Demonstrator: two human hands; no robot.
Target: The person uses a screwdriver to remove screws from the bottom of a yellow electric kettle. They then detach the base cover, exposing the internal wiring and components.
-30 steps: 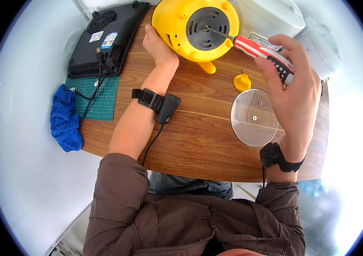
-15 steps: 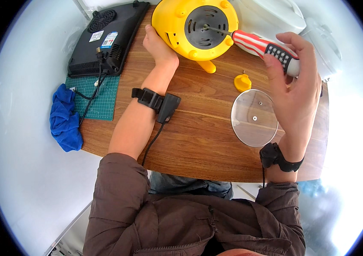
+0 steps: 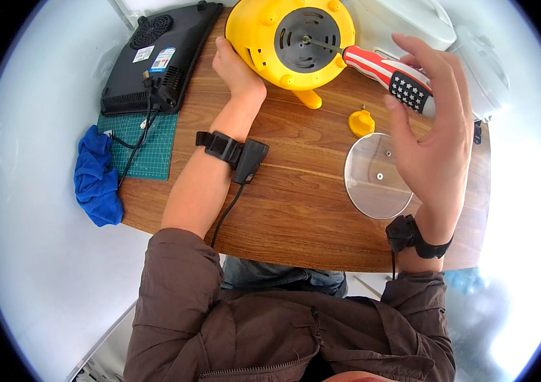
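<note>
One screwdriver (image 3: 372, 64) slants across the upper right, its tip pointing left and slightly up into the middle of the black disc (image 3: 321, 25) on one yellow vessel's base (image 3: 267, 51); its handle end points down-right. The right hand (image 3: 437, 137) has its fingers spread widely around the handle; I cannot tell whether they press it. The left hand (image 3: 242, 75) is at the vessel's side, its fingers partly hidden, their hold unclear. Two white containers (image 3: 420, 22) stand beyond the handle. One yellow knob (image 3: 361, 124) and one glass lid (image 3: 372, 194) lie below it on the bench (image 3: 283, 216).
</note>
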